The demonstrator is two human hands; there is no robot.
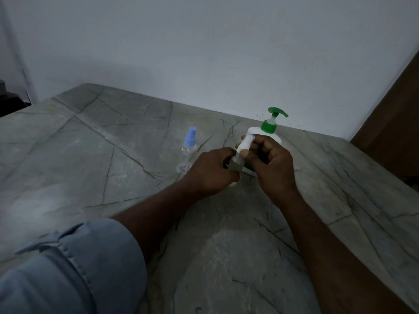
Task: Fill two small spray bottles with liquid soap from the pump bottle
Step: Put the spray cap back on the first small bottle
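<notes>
Item: spray bottle [235, 164], frame centre, being uncapped, I judge. My left hand [210, 171] curls round its body; my right hand [269, 164] pinches its white cap [246, 142]. Blue-capped bottle [189, 150] left, pump bottle [271, 126] behind. Next, likely: twist cap free.

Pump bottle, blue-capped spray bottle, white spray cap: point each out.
pump bottle [269, 127], head view, green collar.
blue-capped spray bottle [190, 139], head view, blue cap.
white spray cap [245, 143], head view, cap side.

Two spray bottles [189, 150] [246, 143], one pump bottle [269, 129], two hands [210, 172] [273, 169], one table [90, 155].
</notes>
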